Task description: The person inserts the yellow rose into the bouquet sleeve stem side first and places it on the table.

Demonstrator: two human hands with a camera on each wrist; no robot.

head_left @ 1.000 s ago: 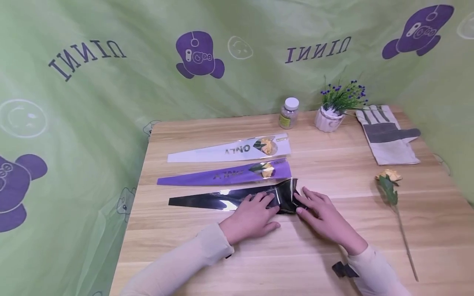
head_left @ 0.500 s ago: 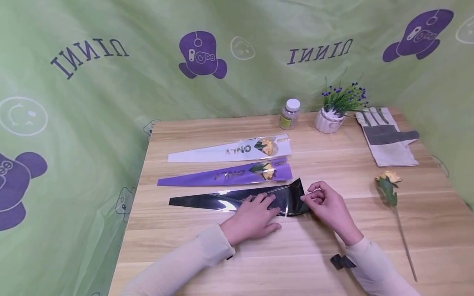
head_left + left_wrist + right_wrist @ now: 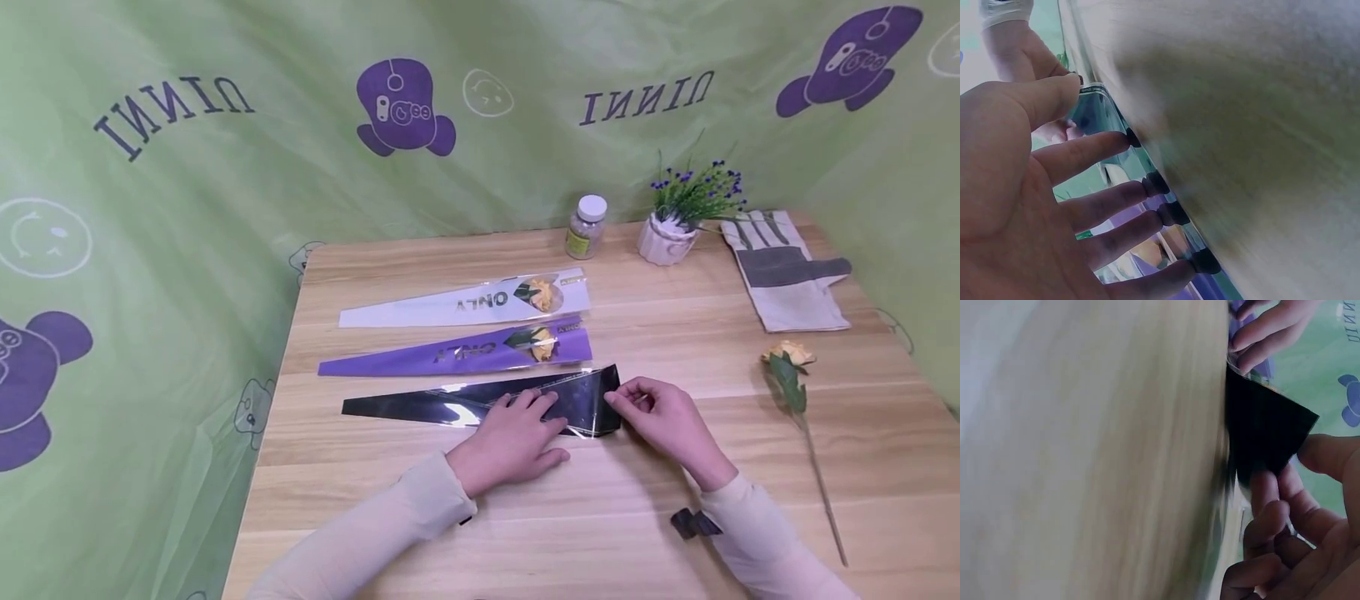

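Note:
A long, tapered black flower sleeve [image 3: 412, 402] with a shiny clear front lies nearest the person. Spread across its wide half is my left hand [image 3: 510, 440], fingers stretched out with the tips pressing down on it. My right hand [image 3: 671, 425] pinches the sleeve's wide end between thumb and fingers. In the right wrist view the black flap [image 3: 1266, 419] stands raised off the table in that pinch. Behind lie a purple sleeve [image 3: 397, 358] and a white sleeve [image 3: 405, 310], each with a yellow rose showing through its window.
To the right lies a loose yellow rose [image 3: 787, 354] with a long stem. Along the back stand a lidded bottle [image 3: 585, 232] and a white pot [image 3: 663, 242] of purple flowers. A grey-and-white glove [image 3: 780, 275] lies back right. Green printed cloth [image 3: 285, 150] hangs behind the table.
My right hand has gone from fingers spread on the crumpled wide end to pinching its edge, and the sleeve has flattened out. My left hand has stayed in place.

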